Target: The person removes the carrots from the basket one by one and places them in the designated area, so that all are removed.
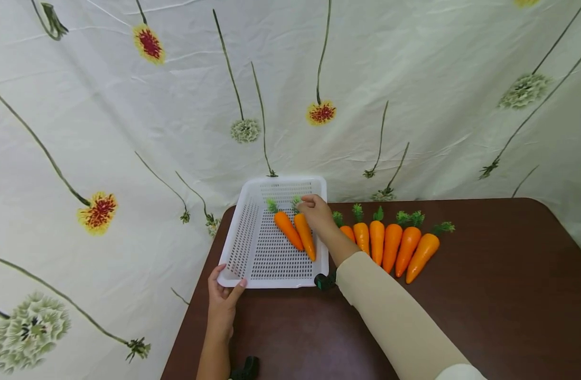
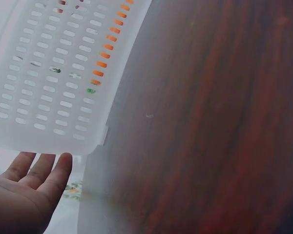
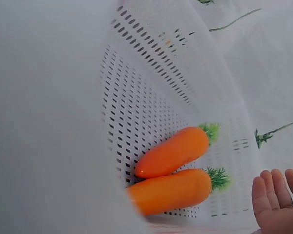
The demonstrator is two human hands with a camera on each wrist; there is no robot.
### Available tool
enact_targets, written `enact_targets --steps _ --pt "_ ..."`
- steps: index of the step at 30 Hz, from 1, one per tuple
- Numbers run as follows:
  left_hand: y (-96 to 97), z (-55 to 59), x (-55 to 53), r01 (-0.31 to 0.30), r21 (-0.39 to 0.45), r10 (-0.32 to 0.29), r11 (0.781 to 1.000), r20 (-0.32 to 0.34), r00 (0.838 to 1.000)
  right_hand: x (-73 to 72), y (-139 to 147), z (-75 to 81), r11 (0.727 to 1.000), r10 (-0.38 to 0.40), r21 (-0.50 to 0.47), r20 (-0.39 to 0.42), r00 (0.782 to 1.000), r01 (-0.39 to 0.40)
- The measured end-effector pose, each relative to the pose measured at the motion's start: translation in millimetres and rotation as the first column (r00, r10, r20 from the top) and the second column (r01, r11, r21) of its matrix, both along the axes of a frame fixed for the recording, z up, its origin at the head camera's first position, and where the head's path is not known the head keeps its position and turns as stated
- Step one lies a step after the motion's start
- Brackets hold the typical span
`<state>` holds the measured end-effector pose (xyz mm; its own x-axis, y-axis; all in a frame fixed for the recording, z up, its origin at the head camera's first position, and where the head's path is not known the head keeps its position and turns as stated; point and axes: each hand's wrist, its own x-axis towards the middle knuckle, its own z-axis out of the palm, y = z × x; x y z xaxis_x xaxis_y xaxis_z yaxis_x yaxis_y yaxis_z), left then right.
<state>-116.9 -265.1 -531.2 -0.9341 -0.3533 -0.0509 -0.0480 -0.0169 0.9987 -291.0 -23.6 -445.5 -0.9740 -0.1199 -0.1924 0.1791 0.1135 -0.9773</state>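
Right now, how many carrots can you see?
8. Two carrots lie in the white plastic basket; six carrots sit in a row on the brown table to its right. The right arm overlaps that row, so another could be hidden.

Clear passage exists from above over the left side of the white perforated basket (image 1: 245, 248), while two carrots (image 1: 288, 230) and the right hand (image 1: 317, 215) obstruct its right side, and six further carrots (image 1: 392, 240) block the adjoining counter (image 1: 499, 264).

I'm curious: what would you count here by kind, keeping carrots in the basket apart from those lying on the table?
Carrots inside: 2
Loose carrots in view, one partly hidden by the arm: 6
White basket: 1
Total: 9
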Motion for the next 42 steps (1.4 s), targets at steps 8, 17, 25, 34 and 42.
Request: enact_targets --steps 8,17,25,34,42 --pt "-1.7 0.2 -2.0 -0.001 0.004 0.002 1.000 -0.014 1.000 -9.2 -3.8 4.1 1.000 -0.001 -0.002 0.065 0.998 0.001" --pt "-1.6 -0.5 -2.3 0.016 0.009 -0.016 1.000 -0.001 1.000 -21.3 -16.1 -7.4 0.999 -0.040 0.042 0.119 0.992 0.035" --pt "-2.5 -1.1 -1.3 0.013 -0.001 -0.012 1.000 0.007 1.000 -25.1 -25.0 -13.7 0.998 -0.047 0.054 0.108 0.993 0.042" --pt "-2.2 -2.8 -1.5 0.004 0.022 -0.003 1.000 -0.010 1.000 -22.5 -32.5 -21.1 0.985 -0.094 0.154 0.099 0.991 0.078" --pt "-2.3 -2.9 -0.5 0.008 0.033 -0.007 0.999 -0.038 0.999 -21.4 -35.4 -30.1 0.977 -0.107 0.196 0.127 0.986 0.080"
